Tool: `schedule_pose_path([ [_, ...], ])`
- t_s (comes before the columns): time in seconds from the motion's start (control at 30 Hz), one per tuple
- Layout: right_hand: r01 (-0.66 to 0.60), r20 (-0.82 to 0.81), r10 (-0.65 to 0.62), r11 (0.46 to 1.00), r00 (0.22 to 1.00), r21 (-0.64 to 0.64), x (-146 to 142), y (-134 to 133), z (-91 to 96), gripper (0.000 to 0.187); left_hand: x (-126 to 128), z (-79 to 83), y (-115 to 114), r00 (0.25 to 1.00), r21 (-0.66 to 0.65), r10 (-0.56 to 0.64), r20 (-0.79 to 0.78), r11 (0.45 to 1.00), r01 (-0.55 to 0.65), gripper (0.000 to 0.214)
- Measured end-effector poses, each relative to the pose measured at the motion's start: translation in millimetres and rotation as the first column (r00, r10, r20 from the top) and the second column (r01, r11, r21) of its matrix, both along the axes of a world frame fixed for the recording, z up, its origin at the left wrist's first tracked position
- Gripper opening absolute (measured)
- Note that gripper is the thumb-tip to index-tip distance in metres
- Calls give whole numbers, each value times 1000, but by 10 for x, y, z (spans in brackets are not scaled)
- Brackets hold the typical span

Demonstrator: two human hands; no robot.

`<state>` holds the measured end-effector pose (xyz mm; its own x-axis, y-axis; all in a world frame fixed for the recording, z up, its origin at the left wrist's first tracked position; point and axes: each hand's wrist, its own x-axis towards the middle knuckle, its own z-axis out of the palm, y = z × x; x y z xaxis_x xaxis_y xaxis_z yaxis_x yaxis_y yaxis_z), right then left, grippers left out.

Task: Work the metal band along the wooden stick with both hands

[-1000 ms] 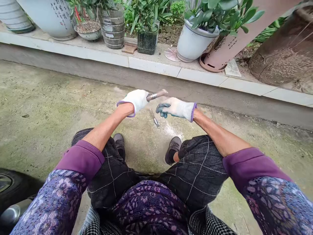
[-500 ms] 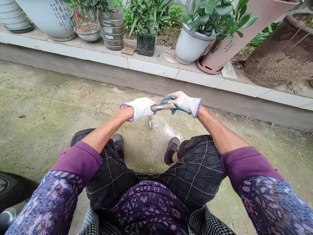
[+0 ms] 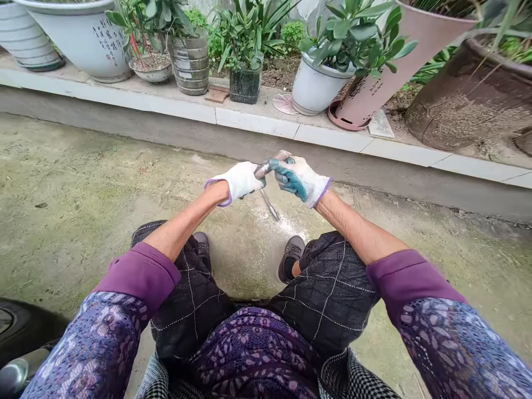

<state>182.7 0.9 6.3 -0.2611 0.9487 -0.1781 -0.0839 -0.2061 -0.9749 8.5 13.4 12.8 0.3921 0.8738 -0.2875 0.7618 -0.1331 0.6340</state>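
Your left hand [image 3: 245, 180] is closed around the silver-banded tool [image 3: 261, 170], held above the floor [image 3: 243, 249]; your right hand [image 3: 297, 180] is curled around its far portion. Apparent step: two-handed handling. Next move likely calls for a steady left grip.

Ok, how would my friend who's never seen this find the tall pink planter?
Find the long tiled ledge across the top of the picture. Towards the right, between a white pot and a big brown pot, stands the tall planter on its saucer. It's the only pink pot in the row, with black writing.
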Motion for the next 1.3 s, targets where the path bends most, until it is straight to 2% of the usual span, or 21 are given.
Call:
schedule_pose_path([
  [0.07, 25, -1, -25, 1000, 1000, 15, 6, -7, 37, 31, -85, 31, -74, 991, -91, -16, 133, 995, 28, 29],
  [0.17, 51, 83, -55, 997, 995, 50, 20, -17, 90, 32, -227, 97, -146, 988, -165, -8, 153, 986, 34, 27],
  [0.23, 56, 182, -79, 990, 980, 126, -18, -45, 88, 31, -285, 141, -163, 991, -150, 30, 127, 989, -11, 25],
  [0.3, 17, 339, -106, 967, 935, 255, -105, -107, 56, 26, -317, 168, -156, 991, -84, 78, 108, 994, -69, 27],
  [0.37, -138, 577, -101, 925, 810, 355, -213, -207, 20, 20, -347, 165, -120, 992, 19, 125, 32, 992, -126, 30],
  [0.43, -381, 805, -56, 860, 590, 339, -294, -329, 10, 19, -394, 128, -63, 973, 172, 141, -181, 979, -110, 31],
  [0.5, -567, 923, -15, 785, 384, 249, -301, -426, 37, 21, -445, 70, -11, 876, 296, 109, -470, 954, 40, 29],
  [0.57, -625, 955, -32, 750, 293, 217, -213, -447, 87, 23, -473, 14, 0, 722, 282, 17, -692, 927, 248, 29],
  [0.63, -584, 954, -97, 771, 285, 253, -49, -378, 125, 24, -458, -15, -51, 612, 189, -101, -784, 901, 390, 32],
  [0.67, -547, 951, -127, 793, 282, 268, 43, -319, 131, 24, -437, -15, -98, 586, 145, -155, -795, 890, 432, 34],
  [0.73, -499, 937, -161, 811, 311, 306, 206, -201, 106, 22, -388, 14, -214, 589, 106, -221, -778, 877, 468, 35],
  [0.83, -508, 902, -49, 813, 428, 285, 280, -140, 3, 17, -354, 83, -367, 714, 149, -225, -662, 895, 420, 36],
  [0.9, -493, 852, 67, 838, 518, 234, 195, -212, -81, 17, -376, 104, -398, 814, 215, -178, -553, 913, 346, 38],
  [0.97, -468, 813, 125, 862, 569, 195, 50, -346, -149, 20, -419, 88, -360, 858, 261, -118, -500, 924, 279, 40],
  [1.03, -532, 839, 151, 827, 523, 183, -83, -483, -178, 21, -459, 43, -285, 834, 274, -67, -548, 927, 255, 38],
  [1.1, -621, 884, 159, 765, 439, 171, -146, -568, -156, 20, -471, -11, -224, 763, 270, -46, -644, 921, 283, 36],
  [1.17, -642, 904, 130, 745, 407, 182, -120, -569, -97, 21, -444, -49, -212, 687, 247, -69, -723, 904, 350, 36],
  [1.23, -590, 891, 58, 768, 451, 249, -21, -486, -35, 23, -387, -56, -249, 640, 215, -121, -759, 881, 422, 35],
  [1.3, -500, 854, -28, 801, 520, 330, 105, -356, -6, 23, -323, -31, -303, 624, 201, -169, -763, 856, 477, 35],
])
